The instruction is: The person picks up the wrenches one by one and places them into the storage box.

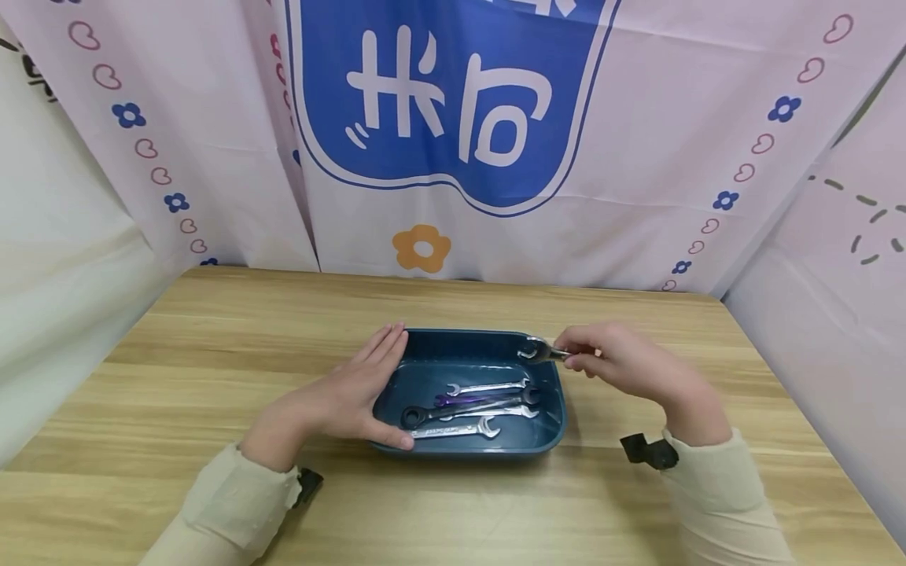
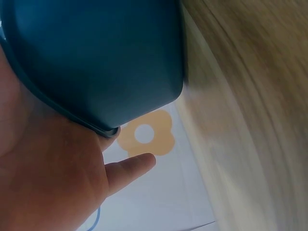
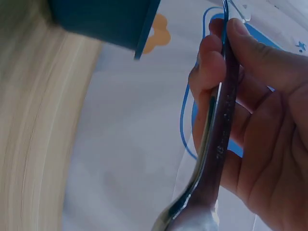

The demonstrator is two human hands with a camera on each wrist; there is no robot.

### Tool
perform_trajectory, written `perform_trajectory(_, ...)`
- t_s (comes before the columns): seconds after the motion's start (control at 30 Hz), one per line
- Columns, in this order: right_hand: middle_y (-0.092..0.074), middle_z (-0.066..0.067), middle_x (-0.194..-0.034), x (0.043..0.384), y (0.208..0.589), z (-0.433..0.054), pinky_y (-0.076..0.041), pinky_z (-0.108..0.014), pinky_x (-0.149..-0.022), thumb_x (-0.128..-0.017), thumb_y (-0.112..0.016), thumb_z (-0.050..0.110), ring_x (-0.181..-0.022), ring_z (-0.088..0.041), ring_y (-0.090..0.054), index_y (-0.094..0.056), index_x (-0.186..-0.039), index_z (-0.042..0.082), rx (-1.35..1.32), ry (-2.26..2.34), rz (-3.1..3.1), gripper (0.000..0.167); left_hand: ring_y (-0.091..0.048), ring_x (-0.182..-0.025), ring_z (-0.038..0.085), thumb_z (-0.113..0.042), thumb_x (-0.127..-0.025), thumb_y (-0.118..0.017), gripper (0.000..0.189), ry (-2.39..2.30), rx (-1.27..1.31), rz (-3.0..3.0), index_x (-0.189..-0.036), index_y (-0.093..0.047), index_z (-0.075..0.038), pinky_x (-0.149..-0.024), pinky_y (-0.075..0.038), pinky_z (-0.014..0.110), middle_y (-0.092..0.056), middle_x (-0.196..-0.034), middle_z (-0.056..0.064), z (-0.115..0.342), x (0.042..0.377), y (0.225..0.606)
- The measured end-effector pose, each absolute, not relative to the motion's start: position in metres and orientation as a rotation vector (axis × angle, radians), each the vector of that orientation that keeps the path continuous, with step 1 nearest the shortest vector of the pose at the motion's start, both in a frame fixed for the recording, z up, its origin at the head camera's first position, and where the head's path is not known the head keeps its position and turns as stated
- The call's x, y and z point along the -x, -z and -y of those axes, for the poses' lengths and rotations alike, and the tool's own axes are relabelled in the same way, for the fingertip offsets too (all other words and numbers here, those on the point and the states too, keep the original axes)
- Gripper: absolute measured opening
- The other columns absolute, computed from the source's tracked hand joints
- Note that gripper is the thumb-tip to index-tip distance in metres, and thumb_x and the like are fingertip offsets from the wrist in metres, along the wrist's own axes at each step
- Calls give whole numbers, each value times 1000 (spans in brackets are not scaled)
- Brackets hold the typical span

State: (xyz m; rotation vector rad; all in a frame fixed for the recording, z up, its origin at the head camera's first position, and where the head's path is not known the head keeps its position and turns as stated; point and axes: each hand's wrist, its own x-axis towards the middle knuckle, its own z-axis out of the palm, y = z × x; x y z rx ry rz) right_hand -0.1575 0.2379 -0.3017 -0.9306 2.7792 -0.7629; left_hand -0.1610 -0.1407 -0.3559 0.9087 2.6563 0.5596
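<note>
A dark teal plastic bin (image 1: 488,451) stands on the table, holding several wrenches, among them a silver wrench (image 1: 460,430), a purple wrench (image 1: 460,399) and a black ratcheting wrench (image 1: 418,416). My left hand (image 1: 354,397) rests along the bin's left rim, fingers straight toward the back corner and thumb over the front side. In the left wrist view, the palm lies against the rim. Over the bin's right rim, my right hand (image 1: 623,358) pinches a shiny metal wrench (image 3: 221,130) between thumb and fingers. One end of it points in over the bin.
The wood-grain table (image 1: 212,377) extends around the bin. Behind it hangs a pale printed cloth (image 1: 708,94) with a blue sign shape and an orange flower (image 1: 403,250). More cloth hangs at both sides.
</note>
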Motion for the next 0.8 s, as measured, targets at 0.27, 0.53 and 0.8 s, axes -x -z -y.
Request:
perform_trajectory(0.27,-68,4,-91,162,296,-202,-53,-26,-72,-97,-63,9,-79,-8,-59,-70,-104,14,1038,684,-2707,11,10,-155,34,-74,-68,-75,138,-570,-924,-2660,-159,1,-4,-122,-13,59,12,-168,10,142,160,356)
perform_trajectory(0.53,-69,6,-96,164,292,-174,-56,-26,-80,-98,-61,11,-85,-5,-60,-70,-109,13,1212,661,-2606,14,10,-155,35,-73,-68,-75,137,-568,-912,-2654,-159,0,-4,-122,-13,59,12,-168,10,144,160,356)
perform_trajectory(0.8,-68,1,-92,163,301,-152,-53,-23,-74,-100,-60,13,-80,-4,-57,-69,-104,12,1349,821,-2365,10,10,-155,33,-75,-68,-74,137,-572,-899,-2650,-160,1,-6,-121,-14,61,12,-168,9,144,161,357)
